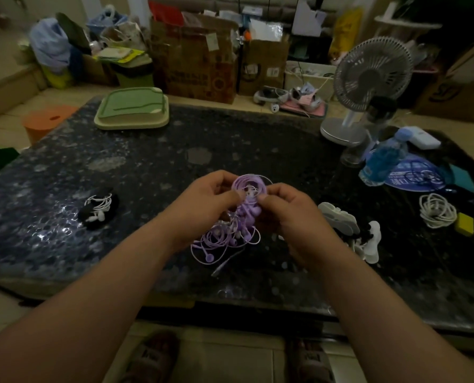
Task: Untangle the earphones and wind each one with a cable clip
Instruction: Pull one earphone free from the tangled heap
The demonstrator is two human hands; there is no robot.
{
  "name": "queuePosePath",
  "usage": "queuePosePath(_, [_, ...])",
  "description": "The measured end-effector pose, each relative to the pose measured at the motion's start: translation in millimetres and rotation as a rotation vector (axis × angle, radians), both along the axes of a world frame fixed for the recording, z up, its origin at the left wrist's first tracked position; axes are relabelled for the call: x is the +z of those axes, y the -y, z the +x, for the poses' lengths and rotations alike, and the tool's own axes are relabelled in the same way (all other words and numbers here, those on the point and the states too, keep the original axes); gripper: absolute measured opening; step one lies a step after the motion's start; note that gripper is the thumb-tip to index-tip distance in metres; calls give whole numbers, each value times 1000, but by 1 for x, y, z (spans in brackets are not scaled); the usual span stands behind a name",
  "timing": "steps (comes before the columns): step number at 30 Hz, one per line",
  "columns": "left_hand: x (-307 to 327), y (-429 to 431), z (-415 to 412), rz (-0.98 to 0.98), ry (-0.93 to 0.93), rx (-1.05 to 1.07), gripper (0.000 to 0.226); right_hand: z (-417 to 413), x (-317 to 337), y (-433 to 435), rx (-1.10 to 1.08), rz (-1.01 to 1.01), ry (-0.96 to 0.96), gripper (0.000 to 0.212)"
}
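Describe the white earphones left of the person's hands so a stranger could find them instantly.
Start at the dark speckled table, then look left of the left hand. The white earphones lie there on something black. Unlike the purple earphones in the middle and the bare cream cable coil far right, only these sit on black.
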State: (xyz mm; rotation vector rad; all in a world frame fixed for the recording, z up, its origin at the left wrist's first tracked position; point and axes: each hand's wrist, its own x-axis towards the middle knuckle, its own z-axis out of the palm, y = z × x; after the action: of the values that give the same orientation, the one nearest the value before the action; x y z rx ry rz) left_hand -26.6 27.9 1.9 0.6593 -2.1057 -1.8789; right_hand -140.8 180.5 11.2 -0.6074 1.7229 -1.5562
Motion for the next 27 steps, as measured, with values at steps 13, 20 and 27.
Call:
queuePosePath(13, [-16, 4, 0, -461, 155, 96, 30, -9, 3, 0, -281, -43, 336, 26])
queuePosePath(20, [-26, 8, 4, -820, 547, 110, 46, -12, 12, -7, -337, -10, 239, 26])
queuePosePath(27, [18, -44, -2, -176, 5, -21, 32, 11, 18, -6, -44, 198, -210, 22])
